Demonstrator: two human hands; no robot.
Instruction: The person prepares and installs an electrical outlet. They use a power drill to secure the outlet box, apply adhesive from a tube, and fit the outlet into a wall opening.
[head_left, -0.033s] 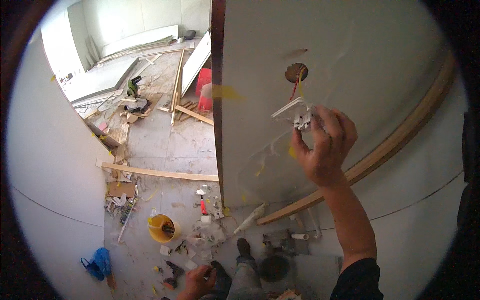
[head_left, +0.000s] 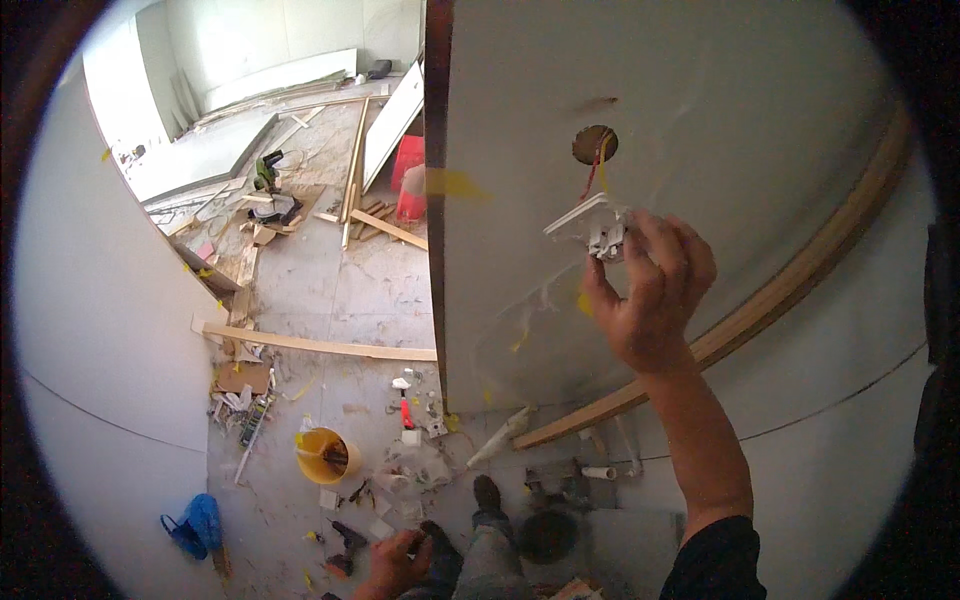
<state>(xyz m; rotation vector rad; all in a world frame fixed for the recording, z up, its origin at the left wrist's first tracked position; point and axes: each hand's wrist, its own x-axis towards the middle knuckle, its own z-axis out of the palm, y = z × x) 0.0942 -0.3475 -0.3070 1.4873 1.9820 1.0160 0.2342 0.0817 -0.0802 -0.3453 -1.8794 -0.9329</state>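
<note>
My right hand point(head_left: 655, 290) is raised in front of the wall panel, thumb and fingers pinching the back of a white wall switch or socket point(head_left: 606, 236); which of the two it is I cannot tell. Its flat plate tilts away to the left. Red and yellow wires point(head_left: 602, 172) hang from a round hole point(head_left: 594, 145) in the panel just above and run down to it. Low in the view, near my legs, my left hand point(head_left: 398, 562) is curled closed. Whatever it may hold is too small and dark to make out.
A wooden strip point(head_left: 760, 315) slants along the wall at right. On the floor are a yellow bucket point(head_left: 324, 457), a red-handled hammer point(head_left: 405, 408), a drill point(head_left: 349, 538) and a blue bag point(head_left: 203, 525). A wooden batten point(head_left: 320, 345) crosses the doorway; a saw point(head_left: 272, 205) stands beyond.
</note>
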